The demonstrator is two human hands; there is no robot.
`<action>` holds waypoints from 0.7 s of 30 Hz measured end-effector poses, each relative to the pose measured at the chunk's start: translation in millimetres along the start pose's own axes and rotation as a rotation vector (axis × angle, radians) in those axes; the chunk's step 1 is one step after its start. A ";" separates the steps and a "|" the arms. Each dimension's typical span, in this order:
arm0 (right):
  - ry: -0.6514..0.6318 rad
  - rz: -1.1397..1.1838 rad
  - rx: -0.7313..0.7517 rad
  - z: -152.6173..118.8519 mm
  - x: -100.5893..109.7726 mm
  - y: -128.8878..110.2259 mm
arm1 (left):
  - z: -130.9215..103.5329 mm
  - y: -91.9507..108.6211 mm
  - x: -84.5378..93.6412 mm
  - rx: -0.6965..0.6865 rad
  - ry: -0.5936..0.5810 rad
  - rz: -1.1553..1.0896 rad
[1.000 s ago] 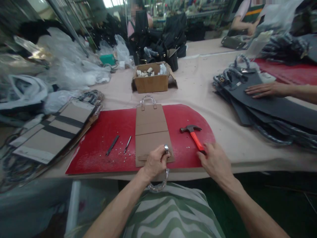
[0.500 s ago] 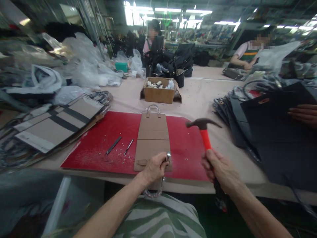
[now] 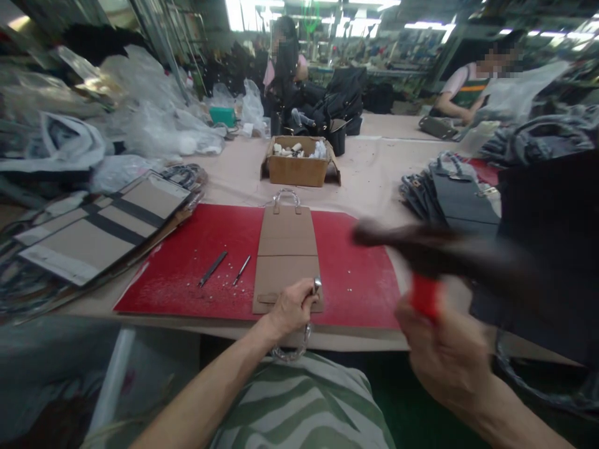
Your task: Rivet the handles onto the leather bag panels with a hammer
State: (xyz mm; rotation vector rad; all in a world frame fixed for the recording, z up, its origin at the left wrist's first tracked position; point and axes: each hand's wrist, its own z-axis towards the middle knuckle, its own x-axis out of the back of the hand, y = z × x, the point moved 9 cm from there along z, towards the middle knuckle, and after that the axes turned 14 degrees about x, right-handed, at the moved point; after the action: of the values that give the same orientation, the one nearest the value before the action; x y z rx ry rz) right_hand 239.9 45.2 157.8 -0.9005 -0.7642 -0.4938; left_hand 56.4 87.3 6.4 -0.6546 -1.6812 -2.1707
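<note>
A tan bag panel [image 3: 286, 240] with a wrapped handle at its far end lies flat on a red board [image 3: 224, 224]. On the panel's near right corner, my left hand [image 3: 292, 305] is closed around a short metal punch [image 3: 317, 284], its shiny top showing above the fingers. A second wrapped handle [image 3: 292, 355] hangs over the table edge below that hand. Raised to the right, my right hand [image 3: 449, 349] grips a claw hammer [image 3: 425, 293] by its red handle; the hammer head is blurred by motion. Two slim metal tools, a flat one [image 3: 213, 269] and a round one [image 3: 242, 271], lie left of the panel.
Behind the board stands a cardboard box [image 3: 297, 169] of small white pieces. Stacked tan panels [image 3: 107, 224] lie left, with plastic wrapping [image 3: 150, 106] behind. Dark bag pieces [image 3: 468, 199] are piled right. Two people work across the table, one beside black bags [image 3: 346, 93].
My right hand has lifted the hammer up and toward me. My left hand stays on the punch. The large dark bag piece at right has shifted right, and the other person's hand there is gone from view.
</note>
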 end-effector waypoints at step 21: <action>-0.125 -0.153 0.115 17.8 -129.6 62.4 | 0.4 -6.1 -2.4 0.060 -0.028 -0.022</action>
State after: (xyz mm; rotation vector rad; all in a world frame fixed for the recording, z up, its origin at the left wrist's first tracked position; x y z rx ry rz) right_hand 192.0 102.9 33.8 -0.7743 -0.9711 -0.5261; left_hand 55.4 89.2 0.3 -0.6557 -1.7689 -2.1264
